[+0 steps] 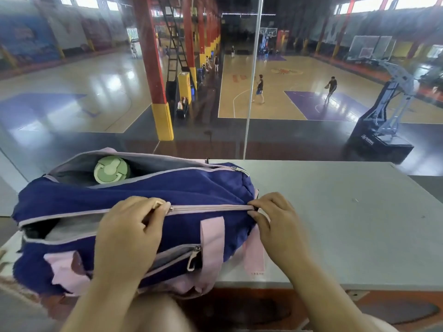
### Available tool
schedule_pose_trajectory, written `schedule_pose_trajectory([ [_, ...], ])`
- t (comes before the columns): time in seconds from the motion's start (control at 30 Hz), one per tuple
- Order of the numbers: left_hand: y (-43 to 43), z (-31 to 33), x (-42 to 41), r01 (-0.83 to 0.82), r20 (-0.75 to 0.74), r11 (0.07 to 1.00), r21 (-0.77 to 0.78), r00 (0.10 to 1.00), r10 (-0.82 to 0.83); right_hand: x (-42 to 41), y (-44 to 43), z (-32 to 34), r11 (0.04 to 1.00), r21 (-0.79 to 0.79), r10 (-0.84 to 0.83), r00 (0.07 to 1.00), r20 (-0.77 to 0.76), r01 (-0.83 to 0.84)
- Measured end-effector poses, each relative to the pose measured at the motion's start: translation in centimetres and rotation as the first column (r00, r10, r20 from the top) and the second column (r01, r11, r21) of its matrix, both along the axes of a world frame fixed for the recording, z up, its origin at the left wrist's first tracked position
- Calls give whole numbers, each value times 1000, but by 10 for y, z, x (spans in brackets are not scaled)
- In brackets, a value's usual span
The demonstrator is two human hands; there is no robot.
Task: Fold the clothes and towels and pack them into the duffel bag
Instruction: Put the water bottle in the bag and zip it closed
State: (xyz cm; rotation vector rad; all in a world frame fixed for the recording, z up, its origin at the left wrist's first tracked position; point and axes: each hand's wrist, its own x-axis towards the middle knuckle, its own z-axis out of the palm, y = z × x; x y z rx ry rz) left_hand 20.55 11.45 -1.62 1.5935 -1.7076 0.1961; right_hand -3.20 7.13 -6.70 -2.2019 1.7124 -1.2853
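Note:
A navy duffel bag [196,188] with pink straps and lilac zippers lies on a grey table [335,212]. My left hand [127,236] pinches the zipper pull of the bag's main zipper near its middle. My right hand [275,221] pinches the bag's fabric at the right end of that zipper. To the right of the pull the zipper is closed; to the left it gapes, showing grey and white cloth [72,227] inside. A far compartment is unzipped and holds a green bottle [111,172], lid toward me.
A glass wall [249,92] rises just behind the table, with a basketball hall and several people far below. The table's right half is bare grey surface. Its front edge runs near my forearms. A small front pocket zipper [193,256] hangs on the bag's near side.

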Motion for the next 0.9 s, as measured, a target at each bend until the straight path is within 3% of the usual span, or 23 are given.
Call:
schedule_pose_trajectory([
  [0.17,8,-8,30,-101,-28,994,-37,995,100,20,3,13,975,-123,-205,967,-152,188],
  [0.23,8,-11,30,-81,-57,996,-23,995,79,35,8,22,985,-118,-148,974,-174,129],
  [0.33,7,-12,30,-35,-63,999,-35,997,33,70,20,41,996,-6,84,970,-226,-87],
  [0.47,10,-10,35,20,-101,999,-46,995,-25,112,16,46,972,-71,173,893,-415,-222],
  [0.7,29,-21,82,-122,-169,993,-4,978,120,122,13,23,984,-85,112,917,-383,-156],
  [0.9,45,-28,124,-304,-202,952,-48,936,289,120,20,21,991,4,129,930,-345,-136],
])
